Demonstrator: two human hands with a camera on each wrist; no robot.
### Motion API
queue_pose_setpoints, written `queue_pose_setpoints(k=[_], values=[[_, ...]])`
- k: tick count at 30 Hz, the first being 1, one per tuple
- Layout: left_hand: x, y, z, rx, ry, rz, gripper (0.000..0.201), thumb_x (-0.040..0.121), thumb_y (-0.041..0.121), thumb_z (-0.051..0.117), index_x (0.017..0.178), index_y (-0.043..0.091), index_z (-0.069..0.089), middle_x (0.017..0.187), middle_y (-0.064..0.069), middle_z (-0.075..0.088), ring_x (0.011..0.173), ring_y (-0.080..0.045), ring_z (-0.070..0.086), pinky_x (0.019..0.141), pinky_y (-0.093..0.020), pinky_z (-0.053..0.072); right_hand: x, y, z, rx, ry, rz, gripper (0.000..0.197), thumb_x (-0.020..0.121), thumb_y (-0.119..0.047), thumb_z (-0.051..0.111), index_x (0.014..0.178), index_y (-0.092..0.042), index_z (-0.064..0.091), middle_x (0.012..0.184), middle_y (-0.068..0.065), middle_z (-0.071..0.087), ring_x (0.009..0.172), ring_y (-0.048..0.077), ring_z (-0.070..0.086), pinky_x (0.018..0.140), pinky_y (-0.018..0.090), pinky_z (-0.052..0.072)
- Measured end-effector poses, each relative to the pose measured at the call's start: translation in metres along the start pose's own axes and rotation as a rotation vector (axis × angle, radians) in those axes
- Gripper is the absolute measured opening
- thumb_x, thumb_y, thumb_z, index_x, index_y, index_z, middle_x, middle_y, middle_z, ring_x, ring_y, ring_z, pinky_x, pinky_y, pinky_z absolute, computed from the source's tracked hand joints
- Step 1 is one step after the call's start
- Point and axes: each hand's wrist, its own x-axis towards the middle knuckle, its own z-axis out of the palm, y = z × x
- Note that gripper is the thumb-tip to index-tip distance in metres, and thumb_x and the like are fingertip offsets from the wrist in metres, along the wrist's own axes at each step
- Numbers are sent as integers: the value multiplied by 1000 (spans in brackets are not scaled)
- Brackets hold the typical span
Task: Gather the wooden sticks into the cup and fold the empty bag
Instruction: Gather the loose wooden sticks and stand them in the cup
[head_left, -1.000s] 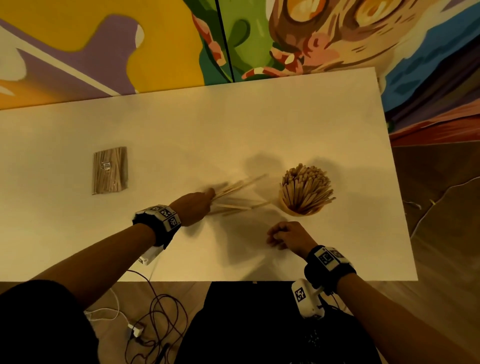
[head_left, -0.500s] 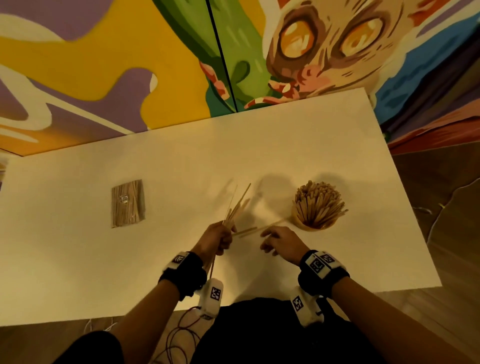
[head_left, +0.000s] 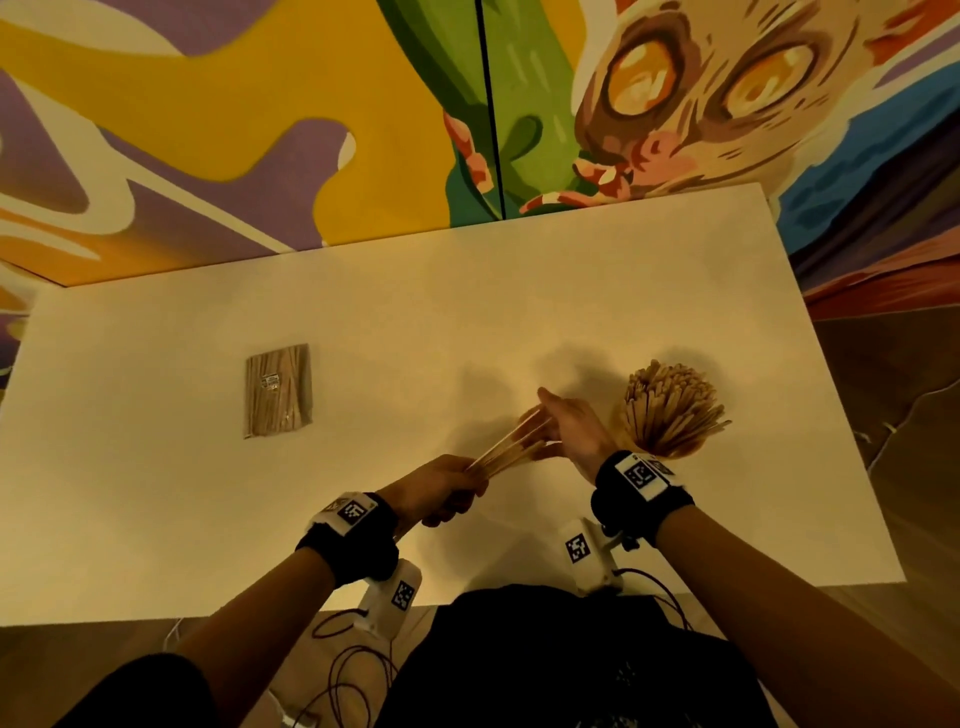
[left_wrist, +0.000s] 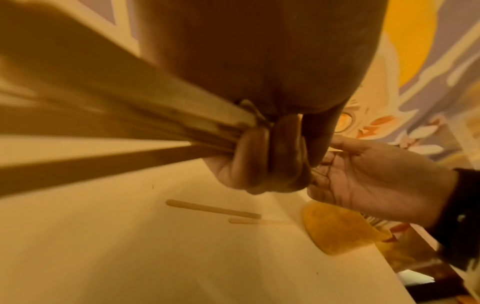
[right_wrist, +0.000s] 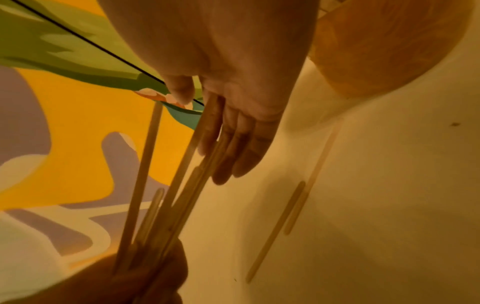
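My left hand (head_left: 447, 488) grips a bundle of wooden sticks (head_left: 509, 449) above the table, its fingers (left_wrist: 259, 160) curled round them. The bundle points up and right. My right hand (head_left: 563, 428) is held flat against the far ends of the sticks (right_wrist: 182, 174), with its fingers (right_wrist: 241, 144) straight. Just right of it stands the orange cup (head_left: 670, 415), packed with upright sticks. Two loose sticks (left_wrist: 213, 208) lie on the table near the cup (left_wrist: 335, 226). The flat clear bag (head_left: 279, 389), wood-coloured with a small label, lies far left.
The white table (head_left: 156, 493) ends close to my body at its front edge and meets a painted wall (head_left: 260, 130) at the back. Cables (head_left: 343, 675) hang below the front edge. Wooden floor (head_left: 893, 415) shows to the right.
My left hand has lifted the bundle off the table and swung it toward the right. My right hand has risen from the table and opened flat against the stick ends.
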Motion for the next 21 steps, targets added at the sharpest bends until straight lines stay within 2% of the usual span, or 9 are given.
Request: queue_pose_setpoints(k=[2, 4, 6, 10, 12, 15, 17, 19, 21], values=[[3, 2, -1, 171, 68, 45, 19, 97, 24, 51, 82, 15, 57, 60, 0, 45, 44, -12, 33, 42, -21, 27, -6, 5, 4, -44, -46, 13, 55, 102, -36, 39, 85, 6, 70, 80, 26, 70, 71, 35, 67, 63, 36, 55], [8, 4, -1, 473, 147, 127, 20, 97, 31, 54, 86, 15, 60, 65, 1, 52, 52, -12, 44, 51, -23, 35, -8, 10, 9, -106, -72, 9, 59, 102, -41, 37, 90, 8, 70, 81, 25, 72, 73, 37, 68, 65, 36, 55], [13, 7, 0, 687, 203, 185, 23, 97, 36, 54, 86, 16, 59, 69, 1, 53, 59, -12, 47, 56, -25, 34, -7, 13, 11, -131, -51, -6, 62, 102, -46, 34, 95, 5, 69, 80, 22, 73, 74, 35, 69, 67, 37, 55], [18, 11, -2, 753, 278, 240, 29, 99, 39, 48, 90, 15, 62, 73, -1, 57, 65, -17, 50, 56, -28, 33, -3, 8, 6, 14, 64, 0, 59, 100, -55, 28, 111, -9, 63, 92, 23, 72, 80, 36, 70, 66, 38, 55], [20, 12, -3, 834, 294, 258, 32, 99, 40, 47, 97, 14, 64, 76, -1, 58, 68, -19, 52, 60, -29, 33, -1, 4, 3, 28, 67, 6, 61, 99, -56, 27, 110, -10, 65, 96, 20, 73, 83, 32, 71, 66, 35, 54], [22, 16, -1, 919, 311, 285, 30, 98, 38, 49, 102, 13, 66, 84, -6, 64, 71, -20, 52, 63, -29, 35, -3, 2, 9, -146, 21, -71, 47, 102, -40, 37, 105, -4, 67, 96, 16, 74, 85, 29, 69, 73, 38, 52], [22, 21, 4, 955, 316, 315, 27, 98, 35, 50, 102, 13, 66, 89, -9, 66, 72, -21, 52, 63, -30, 34, -4, 5, 15, -397, -16, -151, 35, 101, -26, 42, 101, -3, 68, 96, 14, 73, 81, 24, 67, 76, 40, 52], [23, 26, 7, 943, 314, 331, 26, 98, 34, 50, 103, 14, 65, 90, -9, 67, 74, -23, 56, 63, -30, 35, -4, 11, 21, -636, -45, -235, 28, 100, -24, 46, 97, -6, 67, 94, 10, 70, 81, 23, 63, 79, 43, 53], [24, 28, 7, 895, 317, 339, 25, 98, 35, 50, 102, 14, 65, 83, -7, 63, 71, -23, 54, 63, -31, 35, -5, 9, 21, -545, -25, -267, 22, 99, -30, 50, 104, -13, 65, 100, 7, 67, 87, 25, 63, 80, 45, 54]])
